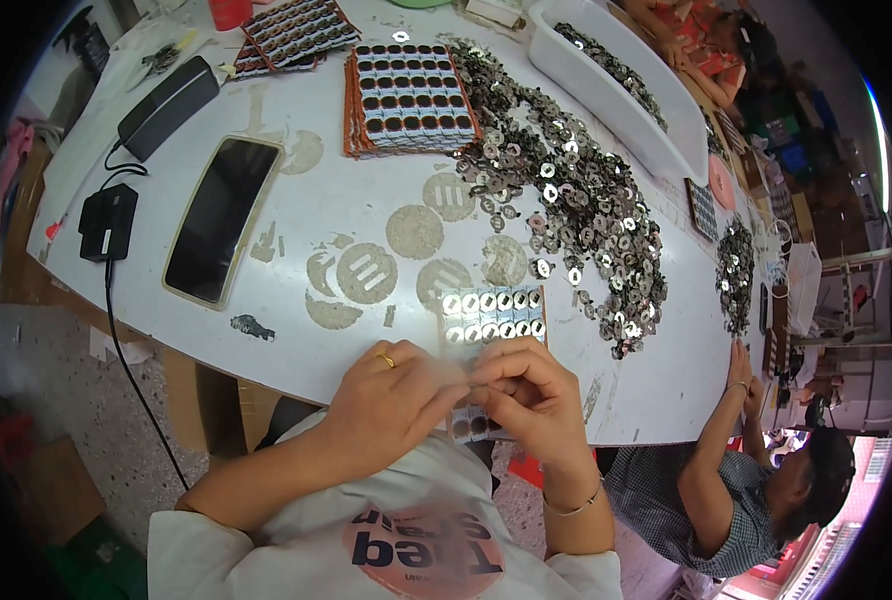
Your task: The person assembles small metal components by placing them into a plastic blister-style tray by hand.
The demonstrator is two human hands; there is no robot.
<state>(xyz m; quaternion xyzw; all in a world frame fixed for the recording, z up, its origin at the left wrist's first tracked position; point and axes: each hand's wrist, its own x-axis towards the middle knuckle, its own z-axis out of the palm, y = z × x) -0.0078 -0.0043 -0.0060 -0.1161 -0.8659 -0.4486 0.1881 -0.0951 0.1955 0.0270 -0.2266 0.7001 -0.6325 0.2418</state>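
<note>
A flat sheet (pixel 493 318) lies at the table's near edge, with rows of round spots. Its far rows carry shiny metal pieces, while dark circles show in the rows nearest me. Over its middle, my left hand (pixel 391 400) has a ring on one finger, and its fingertips are smeared by motion. My right hand (pixel 533 395) meets it there, thumb and forefinger pinched together on something too small to make out. Just beyond and to the right spreads a large heap of small metal pieces (pixel 616 230), many with a hole in the middle.
Beyond the sheet stands a stack of similar sheets (pixel 413 95), with more sheets (pixel 296 35) behind it. A phone (pixel 221 220), a black case (pixel 169 105) and a corded black adapter (pixel 107 222) lie left. A white bin (pixel 656 130) holds metal pieces. Co-workers sit on the right.
</note>
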